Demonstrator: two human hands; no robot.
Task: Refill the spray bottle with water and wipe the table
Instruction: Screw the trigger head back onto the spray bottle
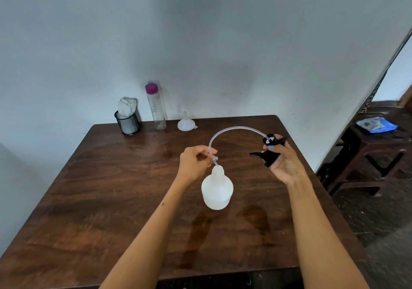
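Observation:
A white translucent spray bottle stands uncapped in the middle of the brown wooden table. My right hand holds its black spray head up and to the right of the bottle. From the head a clear dip tube arches over to the left. My left hand pinches the tube's free end just above the bottle's open neck. A clear water bottle with a purple cap and a white funnel stand at the table's far edge.
A black mesh cup holding white cloths stands at the far left edge by the wall. Wet streaks darken the wood in front of the spray bottle. To the right a dark stool carries a blue packet.

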